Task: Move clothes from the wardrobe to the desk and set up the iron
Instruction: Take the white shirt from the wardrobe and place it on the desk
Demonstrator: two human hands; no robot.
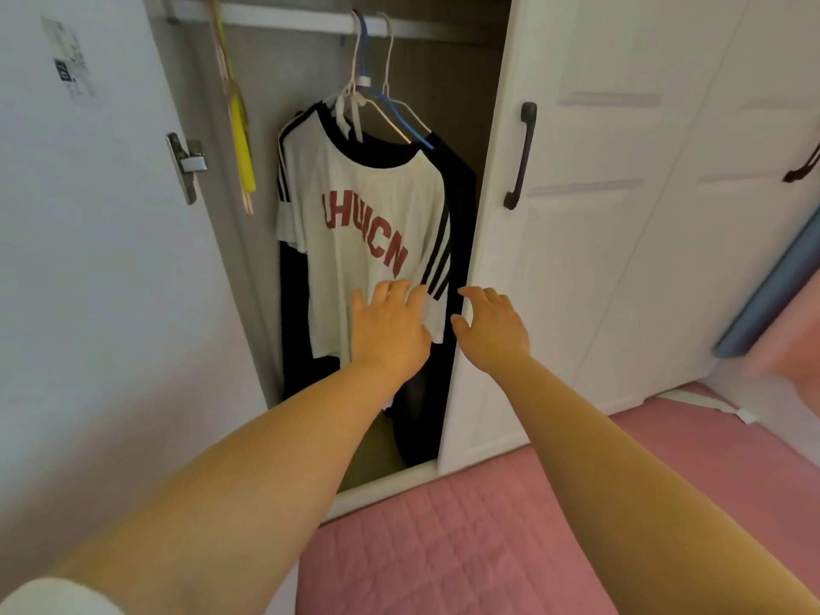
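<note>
A white T-shirt (364, 206) with red letters and black sleeve stripes hangs on white and blue hangers (386, 113) from the rail (288, 20) of the open wardrobe. A dark garment (457, 188) hangs behind it. My left hand (388, 330) reaches toward the shirt's lower front with fingers spread and loosely bent; whether it touches the cloth is unclear. My right hand (492, 330) is beside it, near the shirt's right hem and the door edge, fingers relaxed, holding nothing.
The left wardrobe door (88, 259) stands open with a metal hinge (188, 164). A shut white door with a dark handle (521, 155) is at right. Yellow hangers (242, 126) hang at the left of the rail. A pink quilted mat (466, 539) lies below.
</note>
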